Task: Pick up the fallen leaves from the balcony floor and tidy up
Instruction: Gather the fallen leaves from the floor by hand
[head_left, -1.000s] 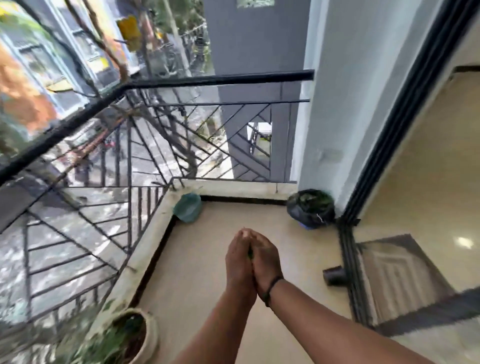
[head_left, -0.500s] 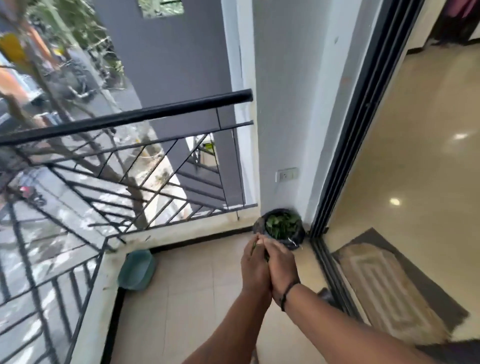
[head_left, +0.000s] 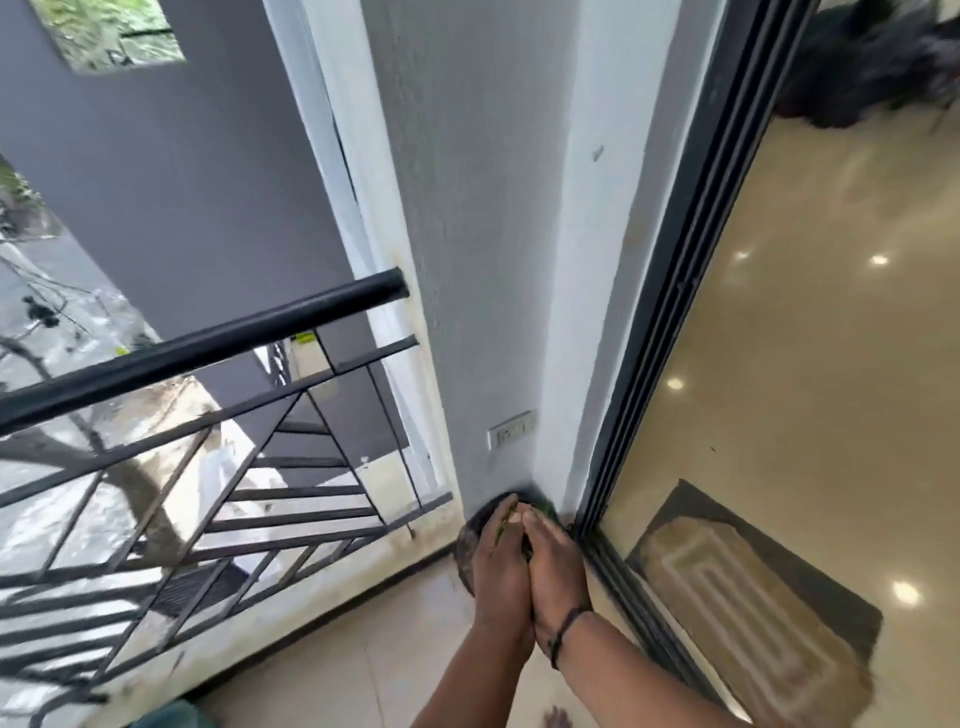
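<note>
A: What can go wrong from here?

B: Start at the left hand (head_left: 501, 564). It lies palm to palm against the right hand (head_left: 551, 564), fingers straight and closed flat together, and the leaves (head_left: 505, 525) are sandwiched between them; only a green sliver shows at the fingertips, low and just right of centre in the frame. I judge that if the palms part too early, the leaves scatter back over the balcony floor (head_left: 332, 670).

A: And the bin?

B: The dark container (head_left: 467, 545) sits in the corner, directly behind the hands and mostly hidden by them. Its mouth looks narrow against two cupped hands, so part of the load could miss the rim. The open railing (head_left: 197, 353) on the left suggests wind could carry light leaves away, though I can't see any.

A: What about the ground and the place?

B: At lower left, pale smooth floor tiles with a raised kerb under the black metal railing, and the street beyond it. In the middle, a grey and white wall (head_left: 478, 260) carries a small socket plate (head_left: 511, 429). To the right, a black sliding-door track (head_left: 660, 364), then a glossy indoor floor (head_left: 831, 338) with lamp reflections, and a patterned doormat (head_left: 748, 587) at lower right.
</note>
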